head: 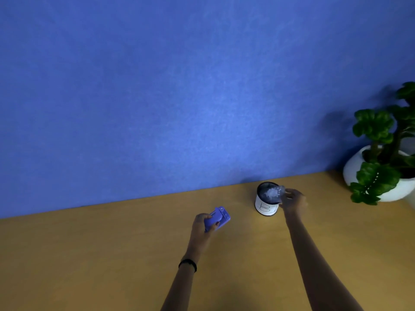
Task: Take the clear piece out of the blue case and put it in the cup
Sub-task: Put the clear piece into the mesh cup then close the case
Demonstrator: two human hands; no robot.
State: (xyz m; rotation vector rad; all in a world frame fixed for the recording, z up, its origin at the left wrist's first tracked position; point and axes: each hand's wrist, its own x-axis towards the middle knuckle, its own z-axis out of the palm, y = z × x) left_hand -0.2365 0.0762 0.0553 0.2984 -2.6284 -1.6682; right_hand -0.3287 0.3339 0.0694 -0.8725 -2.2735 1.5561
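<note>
- Fingers of the right hand [293, 199] are pinched on the clear piece [274, 192], which hangs over the open mouth of the cup [267, 199]. Whether its lower edge already dips below the rim cannot be told, since it is see-through and blurred.
- Holding it from the right side, by one end, probably keeps the hand clear of the cup mouth, so the piece can drop straight in once the fingers part.
- Left hand [203, 223] is curled around the blue case [217, 218], thumb on top and fingers beneath, keeping it lifted just off the table [112, 254], left of the cup and nearer the person. Whether the case stands open or shut is not clear at this size.
- Keeping the case away to the left seems sensible: it leaves the path to the cup free and the case ready to be set down.
- By my reading, the removal is done and only the release into the cup is left.
- Count: one cup, white-sided with a dark inside and a letter drawn on its wall; one blue case; one clear piece; two hands, both occupied.
- Also one black band on the left wrist, and one potted plant [381, 158] in a white pot at the far right, against the blue wall [179, 86], well apart from the work.
</note>
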